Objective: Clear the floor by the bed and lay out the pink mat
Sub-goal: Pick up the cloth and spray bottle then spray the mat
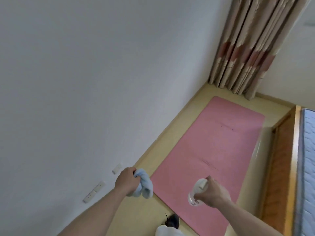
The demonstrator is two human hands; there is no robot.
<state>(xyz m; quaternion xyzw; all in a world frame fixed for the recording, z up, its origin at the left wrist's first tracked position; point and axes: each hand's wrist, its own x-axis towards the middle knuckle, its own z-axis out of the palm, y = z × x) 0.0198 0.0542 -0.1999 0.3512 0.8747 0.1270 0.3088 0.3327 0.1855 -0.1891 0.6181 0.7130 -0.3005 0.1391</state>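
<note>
The pink mat point(209, 150) lies flat on the yellowish floor point(172, 142) between the white wall and the bed. My left hand point(127, 182) grips a bunched light-blue cloth point(144, 184) above the mat's near left corner. My right hand point(213, 194) holds a white spray bottle point(197, 191) over the near part of the mat, with a finger on its top.
The wooden bed frame point(281, 167) and its quilted mattress point(308, 159) run along the right. A patterned curtain point(247, 48) hangs at the far corner. Wall sockets point(95, 191) sit low on the left wall. My dark shoe point(173, 222) stands by the mat's near edge.
</note>
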